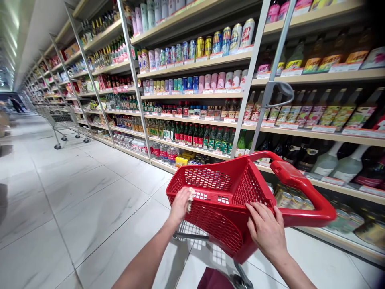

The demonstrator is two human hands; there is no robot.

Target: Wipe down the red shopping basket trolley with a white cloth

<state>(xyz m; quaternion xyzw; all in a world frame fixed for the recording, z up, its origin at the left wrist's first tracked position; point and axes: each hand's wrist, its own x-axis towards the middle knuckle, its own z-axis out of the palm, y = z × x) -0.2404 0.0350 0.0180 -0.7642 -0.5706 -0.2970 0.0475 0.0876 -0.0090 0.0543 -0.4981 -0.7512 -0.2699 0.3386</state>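
Note:
A red plastic shopping cart (210, 226) stands in front of me with its basket empty. At the near rim toward the basket's far left end, my left hand (179, 204) is closed on a small crumpled off-white cloth or tissue (190, 200), pressed against the rim. My right hand (266, 226) grips the same rim near the handle end, its fingers bent over the edge. Just right of it, the red cart handle (300, 186) extends out, untouched by either hand.
Tall shelves (192, 96) of bottles and cans line the aisle behind the cart. A grey metal pole with a hook (278, 94) rises beside the cart. Farther left, a metal shopping cart (63, 120) is parked by the shelves. A person (16, 105) is far down the tiled aisle.

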